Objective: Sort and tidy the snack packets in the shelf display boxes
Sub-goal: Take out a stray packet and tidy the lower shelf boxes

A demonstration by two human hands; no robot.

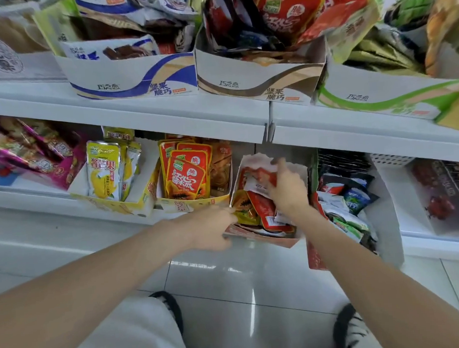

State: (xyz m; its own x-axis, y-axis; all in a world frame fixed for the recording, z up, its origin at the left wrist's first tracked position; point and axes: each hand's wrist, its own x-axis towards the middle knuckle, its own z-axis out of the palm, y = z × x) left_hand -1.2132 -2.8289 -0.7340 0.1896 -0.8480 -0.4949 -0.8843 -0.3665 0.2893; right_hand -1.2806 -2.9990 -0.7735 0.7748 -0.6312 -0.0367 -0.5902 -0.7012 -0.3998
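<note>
A red-and-white display box (255, 235) is being worked on at the front edge of the lower shelf (38, 199), where it is tilted forward so that its contents can be reached from above. Its near-left corner is gripped by the left hand (210, 228), whose fingers are curled round the cardboard rim, apparently to keep the box steady while it is sorted. The right hand (286, 189) is lowered into the box, its fingers closed on a red snack packet (260, 179) that is lifted partly clear of the rest; how tightly it is pinched cannot be told through the blur. Below it, loose red packets (267, 211) and a yellow packet (245, 209) are lying jumbled and slanted, so the box is judged to be unsorted as yet. Just to its left, an orange-packet box (195, 201) is already filled with upright, front-facing packets, and beside that a yellow mango box (110, 204) is similarly ordered, which suggests the arrangement being aimed for.
</note>
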